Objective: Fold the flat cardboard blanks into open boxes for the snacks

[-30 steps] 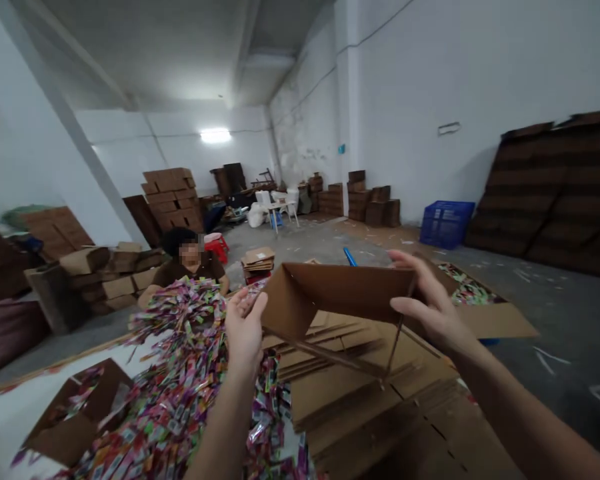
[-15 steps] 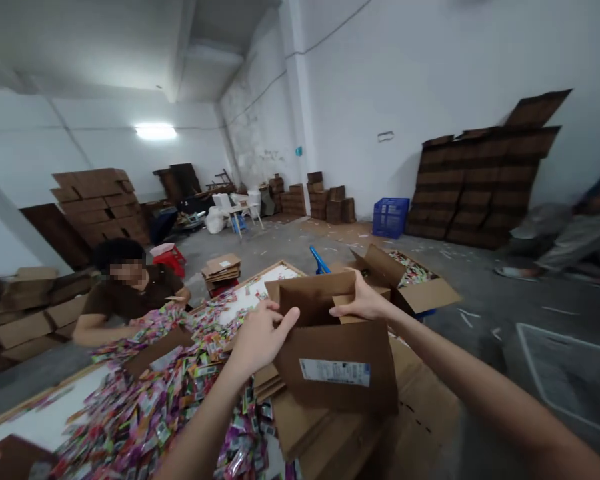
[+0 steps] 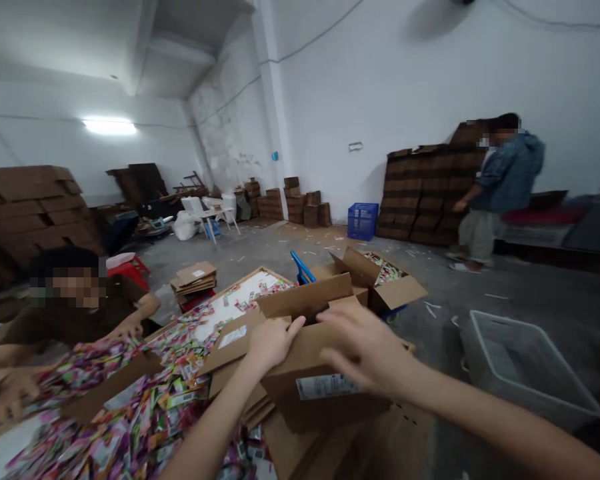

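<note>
Through the camera I see my left hand (image 3: 271,345) half curled at the carton (image 3: 307,412)'s left side, hold unclear; my right hand (image 3: 363,341) spreads wide over its front, contact unclear

Enclosed by pale walls (image 3: 320,100), stained near the room's corner, under a beamed ceiling (image 3: 70,40). Lit at left by a tube lamp (image 3: 110,126). Laid with a grey, littered floor (image 3: 285,245). Furnished with a white table (image 3: 213,214) beyond the far corner of the worktop (image 3: 229,308) and a red stool (image 3: 137,272) past its left edge.
</note>
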Demonstrator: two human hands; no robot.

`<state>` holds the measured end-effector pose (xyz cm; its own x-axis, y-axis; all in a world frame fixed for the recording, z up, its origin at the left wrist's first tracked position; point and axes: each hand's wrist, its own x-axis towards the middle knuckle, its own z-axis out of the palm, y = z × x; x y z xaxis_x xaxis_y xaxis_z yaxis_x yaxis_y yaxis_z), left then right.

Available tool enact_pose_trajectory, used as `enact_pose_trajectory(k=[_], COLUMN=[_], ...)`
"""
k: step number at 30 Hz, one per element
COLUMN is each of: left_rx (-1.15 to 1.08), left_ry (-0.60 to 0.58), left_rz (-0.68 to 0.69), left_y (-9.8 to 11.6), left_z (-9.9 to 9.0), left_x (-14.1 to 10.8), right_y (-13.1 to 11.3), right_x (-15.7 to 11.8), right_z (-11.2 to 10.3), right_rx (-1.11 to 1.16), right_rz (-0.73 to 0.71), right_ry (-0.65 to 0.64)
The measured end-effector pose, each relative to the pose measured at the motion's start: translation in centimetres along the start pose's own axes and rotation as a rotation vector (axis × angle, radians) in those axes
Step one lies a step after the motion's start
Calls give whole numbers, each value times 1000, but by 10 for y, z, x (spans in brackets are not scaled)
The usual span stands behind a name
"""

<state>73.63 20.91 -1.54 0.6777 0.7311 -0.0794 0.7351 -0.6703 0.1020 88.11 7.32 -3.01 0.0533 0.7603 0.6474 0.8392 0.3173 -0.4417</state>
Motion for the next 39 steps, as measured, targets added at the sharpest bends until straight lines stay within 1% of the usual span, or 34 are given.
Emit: enact_pose_trajectory(k=[1, 2, 3, 4, 5, 6, 7, 8, 9, 10, 11, 12, 14, 16, 17, 18, 19, 20, 21, 22, 23, 24, 27, 28, 29, 32, 35, 37, 39], left_rx=[34, 69, 98, 117, 125, 122, 101, 62, 1, -84, -190, -289, -386, -439, -478, -515, -509, -456, -366, -258, -163, -93, 13, 48, 72, 109, 141, 153, 151], left_ry=[3, 21, 71, 168, 311, 490, 670, 807, 875, 863, 775, 640, 271, -96, -263, -410, -532, -627, -697, -728, -704, -626, -220, -106, -36, 17, 60, 63, 56], left_rz=[14, 32, 66, 122, 190, 255, 305, 328, 319, 294, 279, 259, 201, 107, 88, 101, 140, 191, 233, 261, 271, 271, 277, 271, 262, 276, 245, 213, 208], left_y=[4, 6, 6, 5, 3, 0, -3, -5, -5, -4, -1, 3, 12, 19, 21, 21, 21, 20, 19, 18, 18, 19, 23, 25, 25, 26, 26, 25, 24], left_z=[5, 10, 12, 13, 10, 4, -4, -16, -28, -41, -52, -60, -65, -57, -51, -45, -39, -34, -30, -26, -23, -19, -1, 6, 14, 32, 42, 45, 47], left_x=[-4, -9, -14, -19, -23, -23, -20, -13, -2, 11, 26, 42, 66, 78, 78, 76, 72, 68, 63, 59, 56, 54, 50, 49, 48, 44, 43, 45, 49], right_y=[-10, -17, -21, -23, -22, -21, -20, -19, -19, -19, -20, -20, -21, -21, -21, -22, -22, -23, -24, -24, -25, -25, -23, -22, -22, -24, -27, -27, -24], right_x=[-10, -19, -26, -31, -35, -37, -36, -34, -31, -27, -23, -19, -15, -16, -18, -20, -23, -26, -28, -29, -29, -29, -25, -24, -24, -29, -36, -39, -39], right_z=[13, 28, 42, 55, 63, 68, 70, 68, 64, 60, 56, 53, 51, 53, 55, 57, 59, 60, 61, 61, 60, 59, 56, 55, 55, 56, 58, 60, 62], right_rx=[-99, -212, -317, -407, -478, -519, -530, -521, -505, -485, -469, -459, -462, -469, -473, -474, -473, -469, -464, -460, -457, -456, -459, -459, -459, -466, -477, -482, -485], right_rz=[-47, -56, -52, -40, -22, -7, 6, 16, 21, 18, 6, -13, -52, -88, -103, -117, -132, -149, -167, -180, -188, -187, -143, -133, -132, -153, -182, -215, -237], right_ry=[-105, -161, -183, -185, -179, -188, -224, -285, -357, -435, -506, -563, -618, -637, -637, -634, -627, -616, -600, -584, -569, -556, -530, -528, -528, -523, -493, -436, -327])
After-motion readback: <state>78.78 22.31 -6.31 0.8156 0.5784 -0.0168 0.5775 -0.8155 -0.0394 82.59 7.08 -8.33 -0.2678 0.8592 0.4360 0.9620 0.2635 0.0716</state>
